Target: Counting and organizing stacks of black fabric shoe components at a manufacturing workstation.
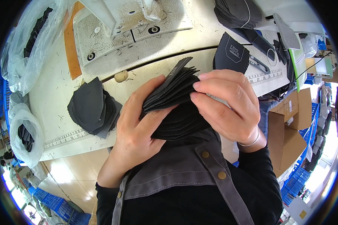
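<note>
My left hand (133, 127) grips a thick stack of black fabric pieces (169, 93) above the table's front edge, its layers fanned apart at the top. Curled at the right side of that stack, my right hand (231, 107) has its fingertips on the layer edges; the thumb is mostly hidden. Left of my hands lies a loose pile of black cut pieces (88, 107). One black piece with a pale printed outline (229, 56) rests on the table beyond my right hand.
A white sewing machine (131, 28) stands at the back, with an orange strip (72, 43) beside it. Clear plastic bags (26, 127) hang at the left. To the right are a tied dark bundle (238, 13), a slim metal tool (259, 64) and an open cardboard box (278, 138).
</note>
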Demonstrator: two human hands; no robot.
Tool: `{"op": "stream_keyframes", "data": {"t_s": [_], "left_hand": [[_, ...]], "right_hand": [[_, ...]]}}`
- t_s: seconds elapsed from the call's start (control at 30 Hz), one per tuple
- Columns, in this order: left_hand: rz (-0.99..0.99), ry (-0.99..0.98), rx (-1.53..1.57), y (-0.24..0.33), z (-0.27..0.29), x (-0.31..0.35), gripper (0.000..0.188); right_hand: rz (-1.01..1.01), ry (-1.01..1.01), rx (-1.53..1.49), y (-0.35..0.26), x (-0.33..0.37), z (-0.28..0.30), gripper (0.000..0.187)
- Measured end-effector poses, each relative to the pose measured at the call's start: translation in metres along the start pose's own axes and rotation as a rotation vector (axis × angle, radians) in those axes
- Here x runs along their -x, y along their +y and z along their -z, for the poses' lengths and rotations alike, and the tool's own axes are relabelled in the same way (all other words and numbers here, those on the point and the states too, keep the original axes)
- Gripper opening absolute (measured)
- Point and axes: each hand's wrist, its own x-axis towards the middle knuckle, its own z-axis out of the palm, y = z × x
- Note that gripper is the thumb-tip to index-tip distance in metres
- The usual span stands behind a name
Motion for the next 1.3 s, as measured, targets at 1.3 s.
{"op": "stream_keyframes", "data": {"t_s": [1.3], "left_hand": [[0.004, 0.052, 0.050, -0.001, -0.001, 0.001, 0.068]], "right_hand": [[-0.134, -0.203, -0.061, -0.005, -0.008, 0.011, 0.032]]}}
